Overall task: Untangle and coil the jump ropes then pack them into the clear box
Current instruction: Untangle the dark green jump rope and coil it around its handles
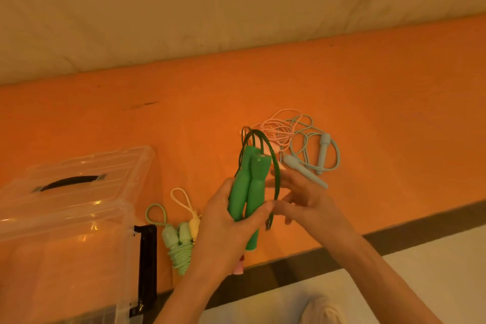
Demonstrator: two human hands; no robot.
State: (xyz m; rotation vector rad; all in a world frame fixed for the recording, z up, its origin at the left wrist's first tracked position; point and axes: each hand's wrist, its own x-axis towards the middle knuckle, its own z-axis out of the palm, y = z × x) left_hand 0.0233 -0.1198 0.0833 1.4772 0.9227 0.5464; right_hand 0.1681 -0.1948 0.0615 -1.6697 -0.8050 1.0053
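Note:
My left hand (223, 221) grips the two handles of a dark green jump rope (251, 184), held upright side by side above the orange surface. Its cord loops over the handle tops and runs down on the right, where my right hand (302, 200) pinches it. Behind, a pink rope (276, 129) and a light blue rope (310, 139) lie tangled together, the blue handles showing. A coiled mint green rope (178, 244) and a yellow rope (193, 223) lie beside the clear box (65, 218) at the left, whose lid is on.
The orange surface (184, 126) ends in a dark edge near me, with white floor below. A pale cloth wall rises behind. The box's black latch (147, 258) faces the coiled ropes. Something pink (238, 267) peeks from under my left wrist.

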